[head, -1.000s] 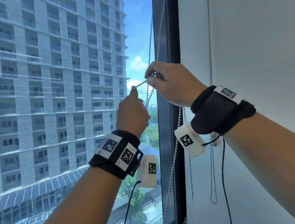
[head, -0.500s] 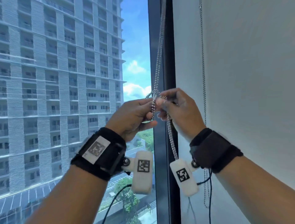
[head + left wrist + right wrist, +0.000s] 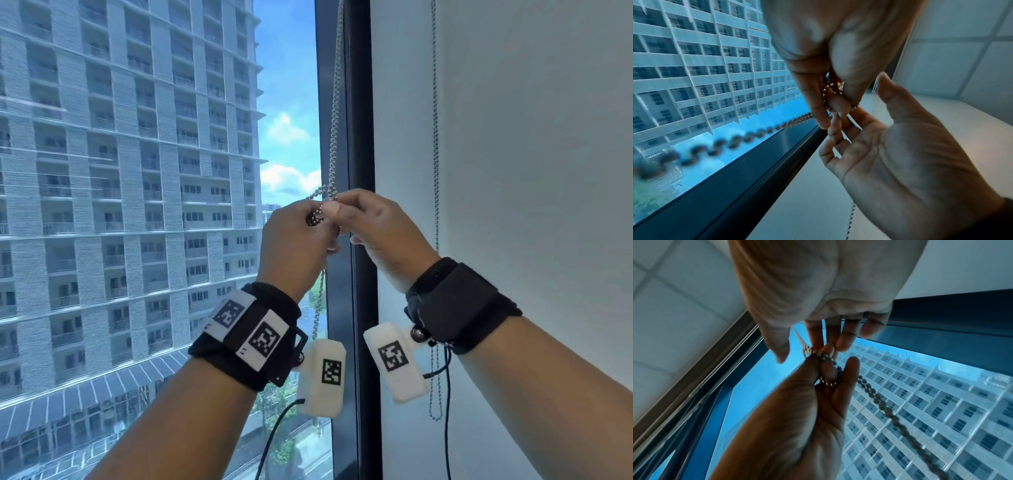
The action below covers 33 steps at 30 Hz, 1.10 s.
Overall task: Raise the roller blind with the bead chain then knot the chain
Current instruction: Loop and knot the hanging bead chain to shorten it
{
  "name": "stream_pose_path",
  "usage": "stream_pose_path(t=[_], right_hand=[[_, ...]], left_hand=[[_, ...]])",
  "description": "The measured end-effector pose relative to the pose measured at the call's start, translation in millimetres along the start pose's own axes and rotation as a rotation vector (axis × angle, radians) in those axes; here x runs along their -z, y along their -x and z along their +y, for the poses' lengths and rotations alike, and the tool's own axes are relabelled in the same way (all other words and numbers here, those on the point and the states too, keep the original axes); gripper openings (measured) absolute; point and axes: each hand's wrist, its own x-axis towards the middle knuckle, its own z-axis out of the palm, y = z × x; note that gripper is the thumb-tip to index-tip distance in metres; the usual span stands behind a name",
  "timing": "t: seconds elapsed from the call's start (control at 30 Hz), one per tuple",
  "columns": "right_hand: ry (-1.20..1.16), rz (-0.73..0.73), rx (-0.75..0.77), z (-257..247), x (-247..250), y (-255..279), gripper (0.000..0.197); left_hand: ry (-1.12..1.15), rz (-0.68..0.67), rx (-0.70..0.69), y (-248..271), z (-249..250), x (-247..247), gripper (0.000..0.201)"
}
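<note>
Bead chain (image 3: 333, 137) pinched by both hands beside window frame (image 3: 358, 102).

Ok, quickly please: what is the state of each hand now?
Left hand: pinches the bead chain at its looped part.
Right hand: pinches the same loop of chain with its fingertips.

no readable words or numbers; only black-and-white square code markers (image 3: 263, 341) on the wrist bands (image 3: 246, 337).
</note>
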Motion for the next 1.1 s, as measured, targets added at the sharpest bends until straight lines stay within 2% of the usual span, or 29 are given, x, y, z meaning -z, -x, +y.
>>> stream_pose_path(t=[0.1,0.2,0.37,0.5,0.57,0.8,0.9,1.0,1.1], right_hand=[[-0.004,0.060,0.055,2,0,-2,0.012],[0.039,0.097,0.071,1,3,-4,0.016],[0.002,0.097,0.061,-1,4,0,0.020],[-0.089,0.073,0.034,-2,6,0,0.029],[-0.108,0.067,-0.012,3,10,2,0.030],[-0.078,0.052,-0.044,12,12,20,0.022],[0.031,0.024,-0.002,9,16,20,0.017],[0.132,0.036,0.016,8,20,22,0.014],[0.136,0.057,0.001,12,20,26,0.011]], left_hand=[[-0.034,0.003,-0.035,3,0,-6,0.019],[0.031,-0.045,-0.044,9,-1,-5,0.022],[0.315,-0.001,0.058,18,-3,0,0.015],[0.432,-0.021,0.136,18,-7,5,0.020],[0.509,-0.038,0.174,17,-9,10,0.014],[0.726,-0.088,0.211,29,-14,7,0.031],[0.843,-0.094,0.221,35,-11,3,0.030],[0.820,-0.054,0.241,37,-8,2,0.029],[0.913,-0.044,0.217,39,-5,1,0.028]])
